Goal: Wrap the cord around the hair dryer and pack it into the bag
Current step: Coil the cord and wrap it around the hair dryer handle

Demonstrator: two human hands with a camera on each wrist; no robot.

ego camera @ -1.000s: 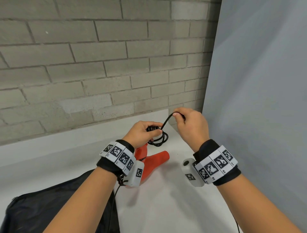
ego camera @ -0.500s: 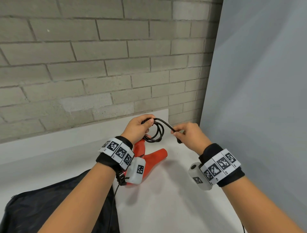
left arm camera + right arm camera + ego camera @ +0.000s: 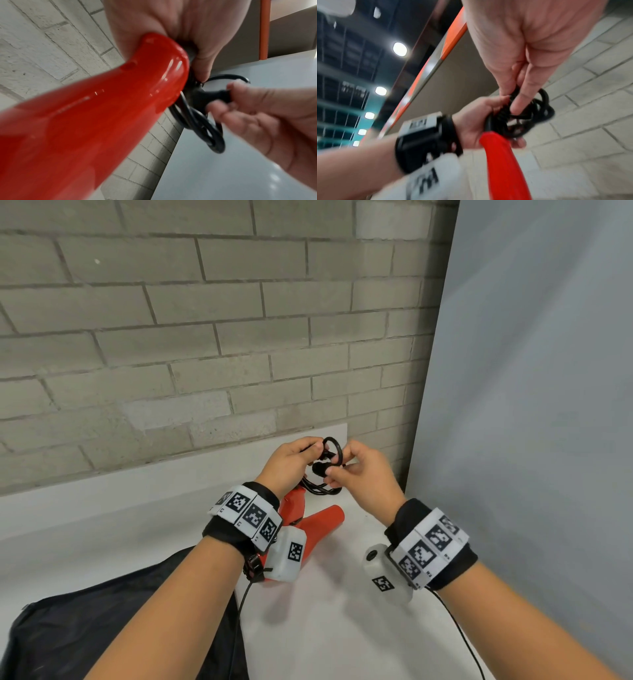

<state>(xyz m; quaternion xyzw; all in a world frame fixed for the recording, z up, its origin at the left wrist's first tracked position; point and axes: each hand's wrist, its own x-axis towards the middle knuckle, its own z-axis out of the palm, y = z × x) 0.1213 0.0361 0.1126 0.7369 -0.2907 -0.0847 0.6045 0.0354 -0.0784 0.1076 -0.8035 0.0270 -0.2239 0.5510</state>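
My left hand (image 3: 301, 455) grips the end of the red hair dryer (image 3: 320, 520) by its handle (image 3: 102, 108) and holds it tilted above the white table. The black cord (image 3: 334, 445) is gathered in small loops (image 3: 208, 133) at that handle end, against my left fingers. Close beside them, my right hand (image 3: 346, 472) pinches the cord's plug end (image 3: 217, 94) between thumb and fingertips (image 3: 519, 102). The two hands nearly touch. The black bag (image 3: 120, 628) lies on the table at the lower left, under my left forearm.
The white table (image 3: 342, 628) stands against a grey brick wall (image 3: 205, 337). A grey panel (image 3: 531, 405) closes off the right side. Thin black sensor cables (image 3: 459, 631) hang from both wrist units.
My right hand moved left to meet the left hand, bringing the cord's end with it. The wide arc of cord between the hands has shrunk to a small loop.
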